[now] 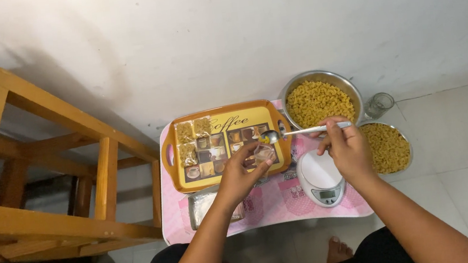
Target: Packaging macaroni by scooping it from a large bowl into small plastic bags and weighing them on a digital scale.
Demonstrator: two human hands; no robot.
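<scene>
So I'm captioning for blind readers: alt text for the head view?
Right hand holds a spoon of yellow macaroni over a small clear bag held by the left hand, above an orange tray, beside a kitchen scale.

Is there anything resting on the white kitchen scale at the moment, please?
No, the round platform of the scale is bare; the right hand only hovers beside it.

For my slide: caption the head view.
Right hand spoons pasta toward a small bag held by left hand over a yellow tray.
</scene>
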